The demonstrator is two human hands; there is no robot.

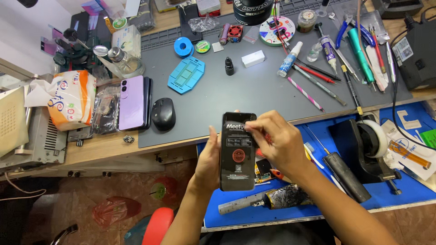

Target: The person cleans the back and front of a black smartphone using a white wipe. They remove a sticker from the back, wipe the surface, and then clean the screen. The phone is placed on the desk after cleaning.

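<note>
black phone [237, 159] upright between left hand [208, 159] and right hand [277, 140].

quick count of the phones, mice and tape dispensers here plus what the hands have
Phones: 2, a black phone held in the left hand with the right hand on its upper edge, and a purple phone on the desk
Mouse: 1
Tape dispenser: 1
Total: 4

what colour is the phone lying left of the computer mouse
Light purple phone, lying back up beside the black mouse; seen in the head view.
</note>
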